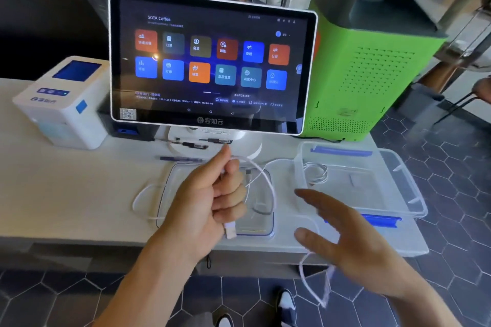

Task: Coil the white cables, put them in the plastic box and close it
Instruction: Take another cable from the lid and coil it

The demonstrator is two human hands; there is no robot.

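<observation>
My left hand is closed around a white cable; its white plug sticks out below my fist and a loop arcs over to the right. The clear lid with blue corners lies flat under that hand. A loose white cable curves on the table to the lid's left. The clear plastic box with blue clips stands open at the right, with a coiled white cable inside. My right hand hovers blurred in front of the box, fingers spread, and a blurred white cable loop hangs beneath it.
A touchscreen terminal stands behind the lid, with a white receipt printer to the left and a green machine to the right. A purple pen lies by the screen's base. The table's front edge runs just under my hands.
</observation>
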